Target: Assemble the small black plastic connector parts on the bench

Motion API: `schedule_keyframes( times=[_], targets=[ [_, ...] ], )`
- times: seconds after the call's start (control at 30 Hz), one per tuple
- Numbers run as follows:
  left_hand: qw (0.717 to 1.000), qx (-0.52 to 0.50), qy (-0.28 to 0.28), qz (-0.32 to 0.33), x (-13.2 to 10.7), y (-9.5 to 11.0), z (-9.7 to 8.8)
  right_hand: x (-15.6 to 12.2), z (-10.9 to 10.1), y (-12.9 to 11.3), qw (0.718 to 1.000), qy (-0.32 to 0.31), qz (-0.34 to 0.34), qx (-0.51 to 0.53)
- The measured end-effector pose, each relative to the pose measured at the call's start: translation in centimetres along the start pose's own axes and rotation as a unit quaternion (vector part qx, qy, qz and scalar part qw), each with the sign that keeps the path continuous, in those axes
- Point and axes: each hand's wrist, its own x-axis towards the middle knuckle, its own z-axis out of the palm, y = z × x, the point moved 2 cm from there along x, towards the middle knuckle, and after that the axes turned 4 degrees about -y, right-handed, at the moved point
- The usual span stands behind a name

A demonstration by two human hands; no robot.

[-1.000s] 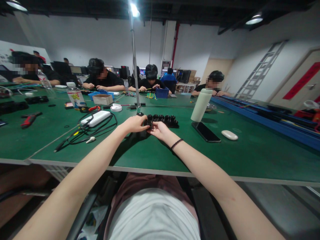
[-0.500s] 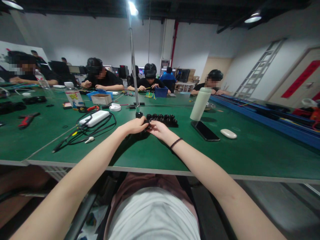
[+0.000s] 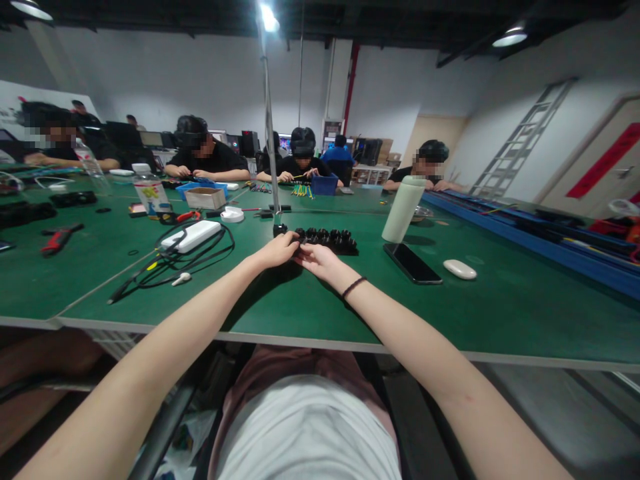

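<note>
My left hand (image 3: 278,252) and my right hand (image 3: 321,260) meet at the fingertips above the green table, just in front of a row of small black parts (image 3: 334,237) on a dark base. Both hands are closed, thumbs and fingers pinched together on a small black part, mostly covered by the fingers; its kind does not show. Right behind my left fingers sits another black piece (image 3: 279,229). My right hand is palm partly up, with a dark band round the wrist.
Right: a pale green bottle (image 3: 403,209), a phone (image 3: 412,263) and a white oval case (image 3: 460,269). Left: a white power bank (image 3: 192,236) with black cables, an earbud (image 3: 181,279) and red-handled pliers (image 3: 61,240). A metal pole (image 3: 271,133) stands behind. Several people work across the table.
My left hand has shifted slightly right and closed in, covering more of the black part. My right hand stays nearly in place. The view has moved a little.
</note>
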Motion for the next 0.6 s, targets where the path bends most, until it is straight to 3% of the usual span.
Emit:
schedule_keyframes(
  times=[0.3, 0.6],
  targets=[
    [0.993, -0.085, 0.039, -0.068, -0.07, 0.5, -0.34, -0.64, 0.42, -0.21, 1.0, 0.001, 0.001, 0.0],
    [0.967, -0.22, 0.068, -0.108, -0.03, 0.4, 0.3, -0.34, 0.29, -0.14, 1.0, -0.003, 0.009, -0.002]
  ],
)
